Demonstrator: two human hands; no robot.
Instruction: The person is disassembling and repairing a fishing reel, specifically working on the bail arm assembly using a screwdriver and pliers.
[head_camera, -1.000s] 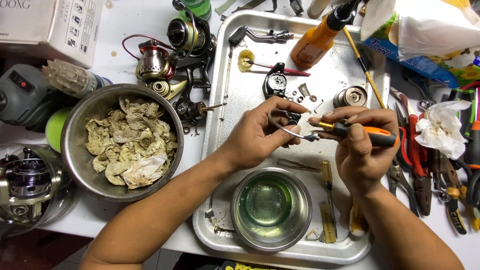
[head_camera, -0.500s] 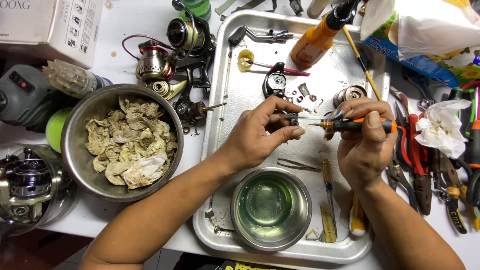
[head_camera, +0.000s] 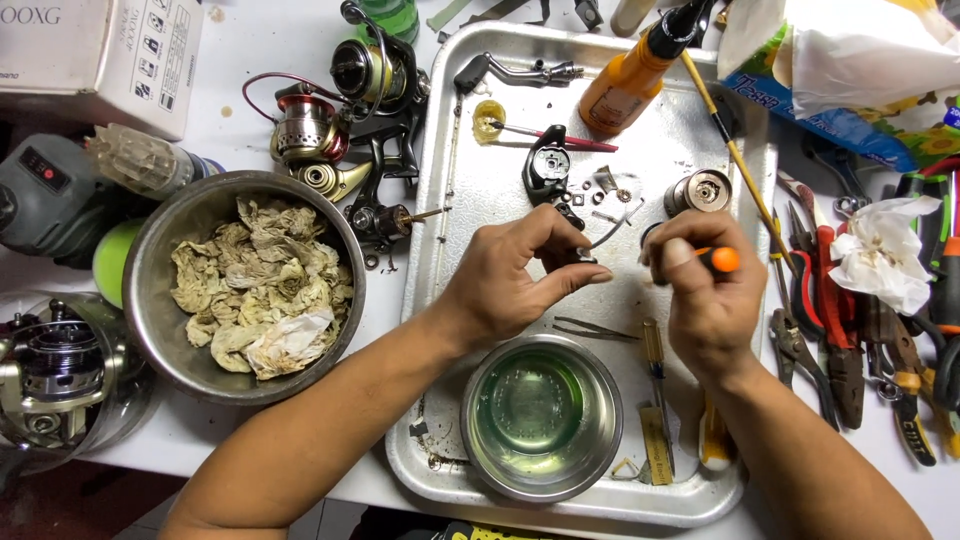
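Observation:
Over a metal tray (head_camera: 440, 190), my left hand (head_camera: 510, 280) pinches a small dark reel part (head_camera: 578, 255) between thumb and fingertips. My right hand (head_camera: 705, 295) grips an orange-handled screwdriver (head_camera: 722, 259), its tip pointing left at that part. Just beyond my hands lie a black reel body (head_camera: 548, 170), several tiny loose parts (head_camera: 610, 190) and a silver spool (head_camera: 698, 192). A small steel bowl of greenish liquid (head_camera: 540, 415) sits on the tray near my wrists.
A large steel bowl of dirty crumpled wipes (head_camera: 250, 285) stands left of the tray. Spinning reels (head_camera: 340, 110) lie behind it. An orange bottle (head_camera: 630, 80) rests at the tray's far end. Pliers (head_camera: 830, 330) and a crumpled tissue (head_camera: 880, 250) lie at the right. Tweezers (head_camera: 590, 328) are on the tray.
My right hand turned the screwdriver from lying sideways to pointing more toward the camera and shifted slightly left. My left hand keeps pinching the small part in about the same spot.

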